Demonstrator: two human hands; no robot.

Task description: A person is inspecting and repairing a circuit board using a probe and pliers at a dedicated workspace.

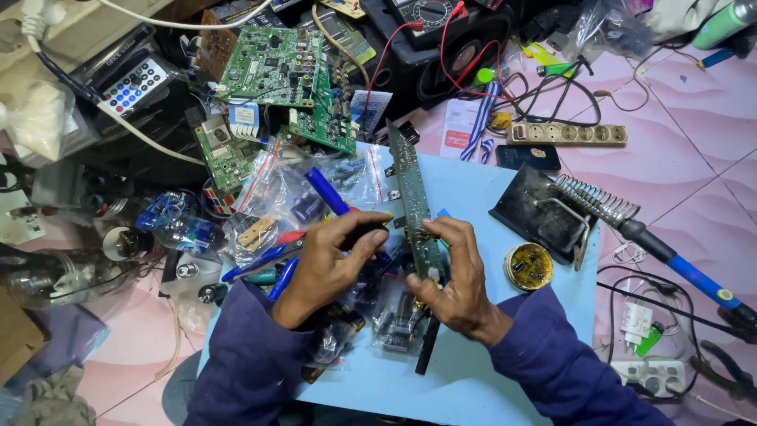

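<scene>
Green circuit board point(415, 209) (held edgewise) gripped by right hand point(457, 276); left hand point(335, 256) pinches a black tool point(364, 233).

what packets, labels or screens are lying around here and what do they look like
Clear plastic bags: left of the hands, red-edged, holding small parts.
Paper slip: above the blue mat, white and red.
Remote panel: upper left, white with blue and red buttons.
Meter: top centre, black with round dial.

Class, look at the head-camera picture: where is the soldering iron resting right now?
The soldering iron lies on the person's right, its tip in the coiled stand at the light blue board's right edge, near the round flux tin; its blue handle points away over the pink floor tiles.
</scene>
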